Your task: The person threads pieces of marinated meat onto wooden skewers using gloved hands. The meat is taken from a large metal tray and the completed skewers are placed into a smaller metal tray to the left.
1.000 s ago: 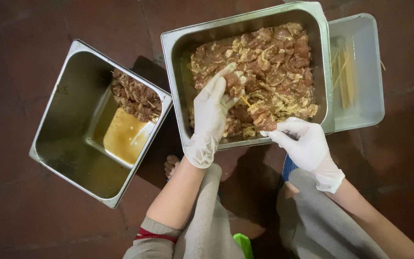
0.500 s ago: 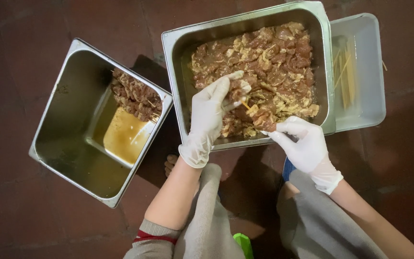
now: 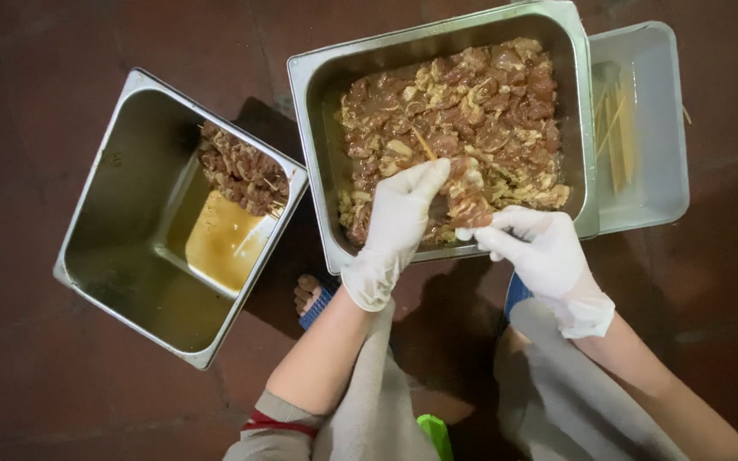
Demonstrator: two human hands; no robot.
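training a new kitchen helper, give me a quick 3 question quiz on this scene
1. True or false: both hands wear white gloves.
2. Which pan holds the pile of loose meat pieces: A) middle pan B) left pan C) plastic tray?
3. What lies in the plastic tray?

Key:
1. True: left hand, right hand.
2. A, the middle pan; the left pan holds skewered meat and sauce.
3. Bamboo sticks in the plastic tray.

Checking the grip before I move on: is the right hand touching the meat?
Touching. The head view shows the right hand with its fingertips pinched on a piece of meat at the near edge of the pan, no gap between them.
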